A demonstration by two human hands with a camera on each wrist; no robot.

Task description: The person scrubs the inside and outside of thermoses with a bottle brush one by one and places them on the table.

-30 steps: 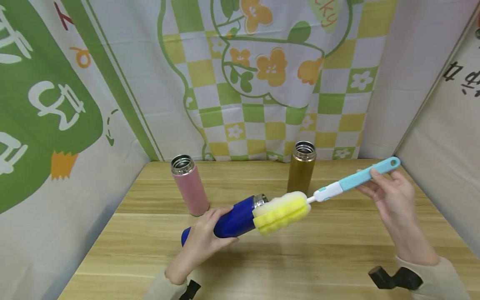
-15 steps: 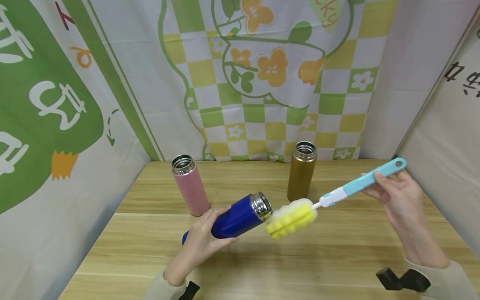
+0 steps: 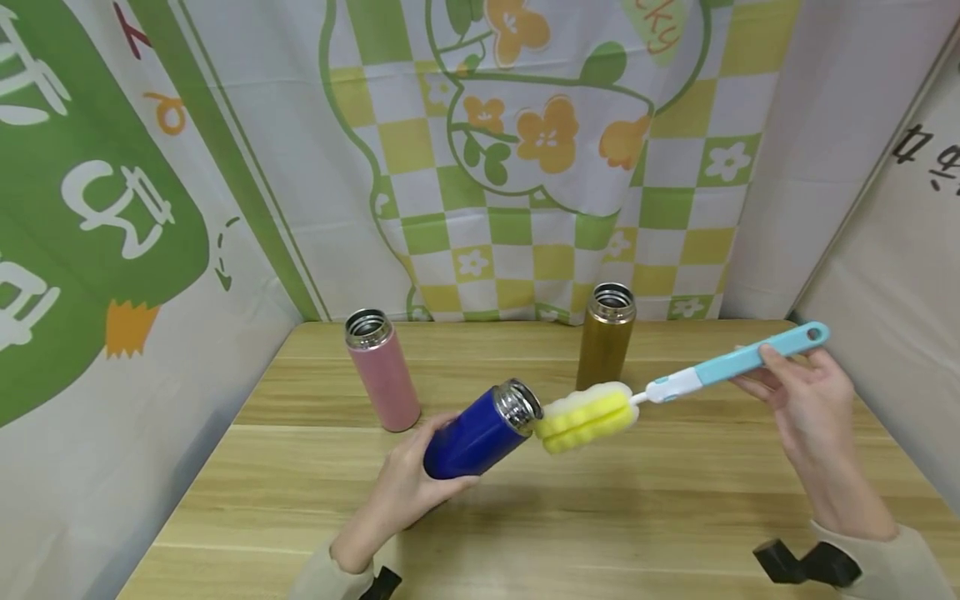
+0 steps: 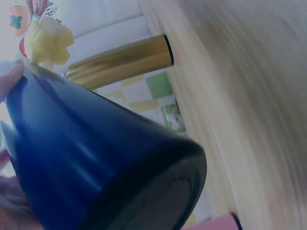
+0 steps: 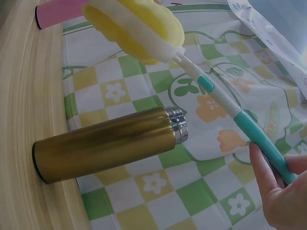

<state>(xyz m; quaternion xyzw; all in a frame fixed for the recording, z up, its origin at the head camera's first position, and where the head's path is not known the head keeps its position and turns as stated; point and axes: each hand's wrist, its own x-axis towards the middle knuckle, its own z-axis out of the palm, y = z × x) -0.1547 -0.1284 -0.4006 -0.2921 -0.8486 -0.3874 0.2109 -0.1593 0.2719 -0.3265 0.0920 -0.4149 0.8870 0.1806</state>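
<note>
My left hand [image 3: 411, 475] grips a blue thermos bottle [image 3: 474, 437] round its body. The bottle is tilted, its bare steel mouth turned up and to the right; its base faces the camera in the left wrist view. In my right hand [image 3: 813, 408] is the turquoise handle of a bottle brush [image 3: 738, 364], pinched between thumb and fingers. The brush's yellow and white sponge head [image 3: 588, 417] is right at the bottle's mouth, outside it. Behind the sponge stands a gold thermos bottle [image 5: 108, 143], lidless and upright.
A pink thermos bottle [image 3: 384, 375], lidless, stands upright at the left behind my left hand. All this is over a wooden table [image 3: 285, 500]. A patterned cloth [image 3: 536, 250] hangs at the table's back edge, with printed sheets on both sides.
The sponge head has drawn away from over the blue bottle to just off its mouth, as my right hand shifted right. The blue bottle has tipped more upright.
</note>
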